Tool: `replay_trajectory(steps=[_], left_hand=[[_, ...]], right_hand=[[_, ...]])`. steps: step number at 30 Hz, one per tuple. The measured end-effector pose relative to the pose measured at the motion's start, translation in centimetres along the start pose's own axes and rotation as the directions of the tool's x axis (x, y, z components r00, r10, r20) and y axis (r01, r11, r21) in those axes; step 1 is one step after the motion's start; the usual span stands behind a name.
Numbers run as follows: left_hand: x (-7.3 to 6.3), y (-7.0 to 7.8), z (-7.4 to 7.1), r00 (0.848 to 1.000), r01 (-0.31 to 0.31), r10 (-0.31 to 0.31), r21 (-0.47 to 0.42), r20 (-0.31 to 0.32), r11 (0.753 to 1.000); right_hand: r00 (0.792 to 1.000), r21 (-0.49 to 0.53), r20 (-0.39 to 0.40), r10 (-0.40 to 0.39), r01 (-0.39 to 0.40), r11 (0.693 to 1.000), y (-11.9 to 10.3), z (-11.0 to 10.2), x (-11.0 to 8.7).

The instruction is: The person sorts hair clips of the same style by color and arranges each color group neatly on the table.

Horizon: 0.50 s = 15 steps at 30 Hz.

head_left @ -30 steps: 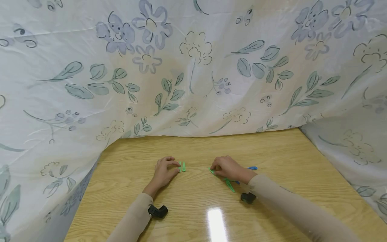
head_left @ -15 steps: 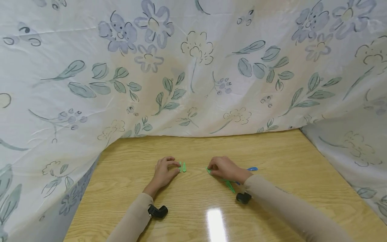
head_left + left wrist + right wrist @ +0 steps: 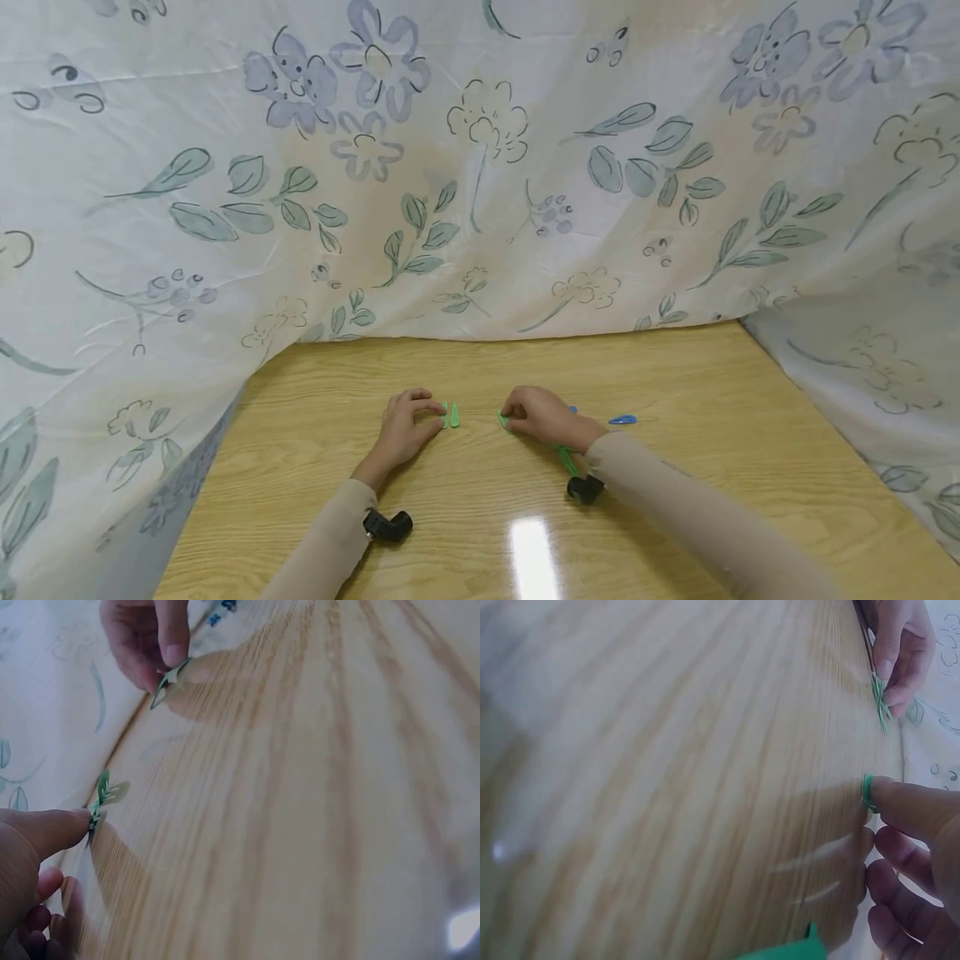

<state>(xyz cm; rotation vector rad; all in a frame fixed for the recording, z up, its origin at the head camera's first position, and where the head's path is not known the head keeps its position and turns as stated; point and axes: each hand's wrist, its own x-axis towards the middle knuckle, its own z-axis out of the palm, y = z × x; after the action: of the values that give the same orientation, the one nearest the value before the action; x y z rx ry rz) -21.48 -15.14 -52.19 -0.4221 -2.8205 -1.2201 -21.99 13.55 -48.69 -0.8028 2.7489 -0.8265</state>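
Left of centre in the head view, my left hand (image 3: 405, 427) has its thumb and forefinger at the ends of a green snap hair clip (image 3: 445, 415) on the table. A second green clip (image 3: 454, 415) lies just right of it. My right hand (image 3: 543, 415) pinches another green hair clip (image 3: 503, 419) between thumb and forefinger, low over the table; whether it touches the wood I cannot tell. In the left wrist view this pinched clip (image 3: 171, 682) is tilted. The right wrist view shows its edge past my thumb (image 3: 915, 802).
Beside the right wrist lie a green clip (image 3: 567, 461), partly covered by the arm, and a blue clip (image 3: 622, 419). Another blue clip (image 3: 573, 409) peeks out behind the right hand. A floral cloth (image 3: 480, 208) hangs around the wooden table (image 3: 480, 367).
My right hand has slid left with the pinched green clip, closer to the left hand's clips. Behind it a blue clip has come into view. The left hand has stayed put.
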Motion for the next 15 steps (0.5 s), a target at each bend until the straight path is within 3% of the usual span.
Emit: replay_trajectory(steps=[15], left_hand=[[0.14, 0.13, -0.06, 1.000, 0.005, -0.005, -0.012, -0.003, 1.000]], right_hand=[[1.000, 0.053, -0.024, 0.020, -0.019, 0.998, 0.14, 0.67, 1.04]])
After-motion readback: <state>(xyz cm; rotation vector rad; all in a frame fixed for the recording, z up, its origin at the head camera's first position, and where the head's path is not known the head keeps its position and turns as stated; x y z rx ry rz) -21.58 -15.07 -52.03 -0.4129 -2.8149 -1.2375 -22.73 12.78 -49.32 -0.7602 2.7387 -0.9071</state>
